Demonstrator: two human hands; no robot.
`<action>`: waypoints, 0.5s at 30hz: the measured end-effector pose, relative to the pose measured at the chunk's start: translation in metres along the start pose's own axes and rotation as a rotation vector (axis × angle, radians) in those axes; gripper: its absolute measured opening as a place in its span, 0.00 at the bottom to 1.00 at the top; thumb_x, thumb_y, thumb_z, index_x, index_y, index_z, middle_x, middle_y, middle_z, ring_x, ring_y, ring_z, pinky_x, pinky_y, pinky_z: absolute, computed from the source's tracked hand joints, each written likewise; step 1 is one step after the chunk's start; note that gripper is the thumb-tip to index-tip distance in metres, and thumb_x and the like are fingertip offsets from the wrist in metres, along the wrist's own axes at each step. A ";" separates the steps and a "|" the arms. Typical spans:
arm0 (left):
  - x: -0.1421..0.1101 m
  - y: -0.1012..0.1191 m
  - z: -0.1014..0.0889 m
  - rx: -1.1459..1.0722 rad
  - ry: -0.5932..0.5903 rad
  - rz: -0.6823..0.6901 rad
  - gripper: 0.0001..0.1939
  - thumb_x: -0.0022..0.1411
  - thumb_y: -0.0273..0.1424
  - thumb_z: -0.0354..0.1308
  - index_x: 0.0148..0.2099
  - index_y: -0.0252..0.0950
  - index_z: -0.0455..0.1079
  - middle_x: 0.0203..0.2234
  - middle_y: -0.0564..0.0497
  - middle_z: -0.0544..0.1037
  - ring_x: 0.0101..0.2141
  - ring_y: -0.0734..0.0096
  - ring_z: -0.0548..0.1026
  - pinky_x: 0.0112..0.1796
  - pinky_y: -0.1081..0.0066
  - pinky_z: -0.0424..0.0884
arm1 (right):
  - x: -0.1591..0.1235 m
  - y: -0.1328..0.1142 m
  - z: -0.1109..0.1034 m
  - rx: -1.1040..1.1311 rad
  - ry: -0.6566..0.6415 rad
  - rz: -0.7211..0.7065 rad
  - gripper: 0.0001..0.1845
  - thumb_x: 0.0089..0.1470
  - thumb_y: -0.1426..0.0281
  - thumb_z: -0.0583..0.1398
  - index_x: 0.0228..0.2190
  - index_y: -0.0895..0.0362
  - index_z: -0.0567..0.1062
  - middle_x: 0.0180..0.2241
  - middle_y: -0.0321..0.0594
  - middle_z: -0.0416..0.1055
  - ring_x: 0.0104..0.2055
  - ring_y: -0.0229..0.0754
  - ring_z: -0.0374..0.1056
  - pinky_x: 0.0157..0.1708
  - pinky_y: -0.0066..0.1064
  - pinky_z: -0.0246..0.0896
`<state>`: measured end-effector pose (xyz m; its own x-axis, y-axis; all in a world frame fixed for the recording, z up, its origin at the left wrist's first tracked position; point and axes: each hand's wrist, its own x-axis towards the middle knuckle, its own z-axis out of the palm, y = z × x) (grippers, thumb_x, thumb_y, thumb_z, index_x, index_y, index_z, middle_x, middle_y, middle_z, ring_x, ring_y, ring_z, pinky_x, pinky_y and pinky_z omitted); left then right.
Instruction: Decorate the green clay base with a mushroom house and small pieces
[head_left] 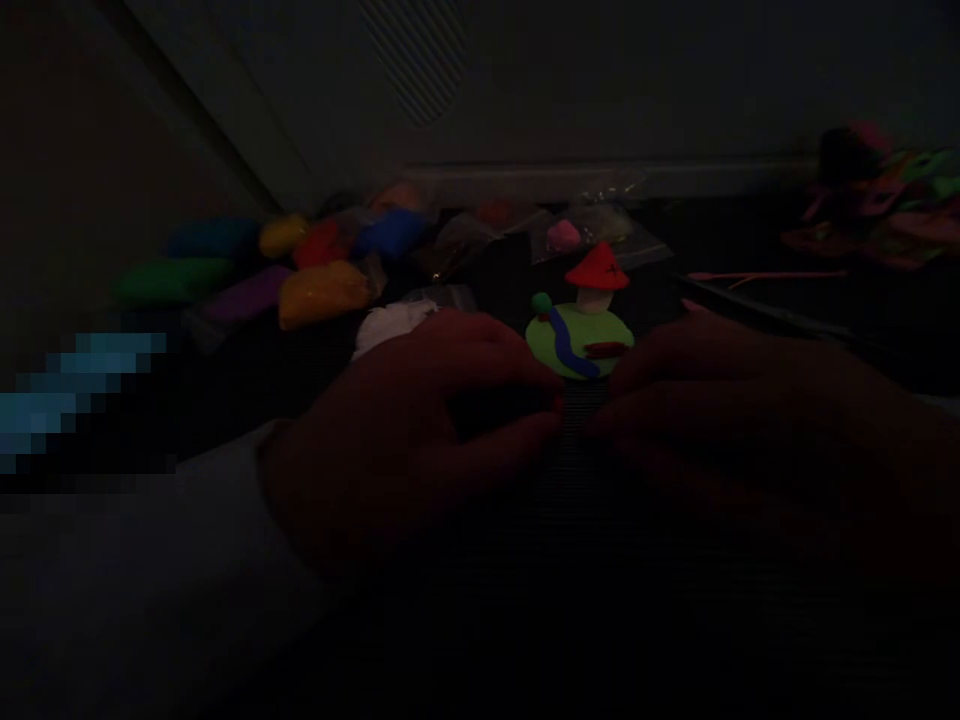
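Note:
My left hand (pixel 420 420) pinches a tiny red piece of modelling clay (pixel 559 402) between thumb and forefinger. Close by on the right is my right hand (pixel 720 410), its fingers drawn together; darkness hides whatever may be in them. Just beyond both hands lies a light green clay disc (pixel 577 335). It carries a wavy blue strip (pixel 564 345), a small brown-red roll (pixel 604 350) and a green ball on red (pixel 541 305) at its left edge. At the disc's back stands a clay mushroom with a red cap (pixel 598 268) and a pale stem.
Bags of coloured clay, among them orange (pixel 326 292), green (pixel 176 280) and blue (pixel 391 233), lie at the back left. White clay (pixel 394 325) is beside my left hand. A thin pink tool (pixel 765 275) lies right; colourful pieces (pixel 892 200) sit far right.

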<state>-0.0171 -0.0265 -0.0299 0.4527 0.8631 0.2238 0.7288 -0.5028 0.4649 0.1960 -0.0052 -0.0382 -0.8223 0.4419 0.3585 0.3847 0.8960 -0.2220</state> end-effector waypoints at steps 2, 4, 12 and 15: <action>0.001 0.001 0.000 -0.021 -0.005 -0.004 0.10 0.55 0.31 0.56 0.40 0.40 0.74 0.36 0.58 0.76 0.38 0.76 0.72 0.42 0.78 0.65 | 0.000 0.000 0.000 0.007 -0.003 -0.001 0.09 0.55 0.70 0.52 0.33 0.55 0.72 0.34 0.34 0.65 0.32 0.33 0.61 0.31 0.30 0.54; 0.002 0.001 -0.001 -0.024 -0.007 0.001 0.09 0.55 0.30 0.56 0.39 0.40 0.74 0.36 0.58 0.76 0.39 0.77 0.72 0.42 0.80 0.65 | -0.001 0.001 -0.002 0.013 -0.005 0.007 0.09 0.55 0.70 0.52 0.34 0.55 0.73 0.34 0.35 0.65 0.32 0.33 0.61 0.30 0.30 0.54; 0.001 -0.001 -0.002 0.030 0.016 -0.118 0.10 0.56 0.33 0.55 0.42 0.42 0.71 0.37 0.60 0.76 0.38 0.74 0.72 0.43 0.74 0.65 | 0.001 0.000 0.000 0.095 0.016 0.040 0.09 0.54 0.73 0.53 0.35 0.56 0.72 0.34 0.35 0.66 0.34 0.31 0.62 0.34 0.26 0.56; 0.002 -0.001 0.000 -0.003 -0.028 -0.109 0.10 0.58 0.31 0.53 0.41 0.41 0.71 0.37 0.58 0.76 0.39 0.72 0.72 0.44 0.72 0.65 | 0.004 -0.002 -0.005 0.118 0.036 0.048 0.10 0.53 0.74 0.54 0.38 0.56 0.71 0.36 0.32 0.67 0.37 0.29 0.63 0.36 0.22 0.57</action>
<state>-0.0170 -0.0238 -0.0296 0.3852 0.9108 0.1482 0.7726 -0.4061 0.4880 0.1940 -0.0052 -0.0315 -0.7880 0.4871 0.3765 0.3694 0.8633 -0.3438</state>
